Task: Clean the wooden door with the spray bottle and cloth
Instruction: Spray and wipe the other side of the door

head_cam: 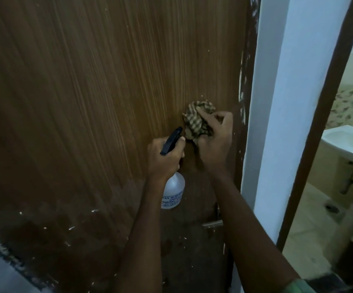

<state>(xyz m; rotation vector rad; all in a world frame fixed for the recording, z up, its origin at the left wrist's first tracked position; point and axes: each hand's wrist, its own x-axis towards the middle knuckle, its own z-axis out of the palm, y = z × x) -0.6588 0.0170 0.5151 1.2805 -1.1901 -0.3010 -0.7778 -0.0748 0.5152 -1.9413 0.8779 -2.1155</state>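
The brown wooden door (86, 92) fills most of the view, with white paint flecks near its lower part and right edge. My left hand (164, 159) grips the neck of a white spray bottle (174, 190) with a black trigger head, held upright close to the door. Just right of it, my right hand (212, 140) grips a bunched green-and-tan checked cloth (196, 120) and holds it against the door, near the door's right edge.
A metal door handle (212, 224) sticks out below my right forearm. A white wall edge (277, 123) and a dark frame stand to the right. Beyond them is a bathroom with a white sink (349, 144) and a tiled floor with a drain.
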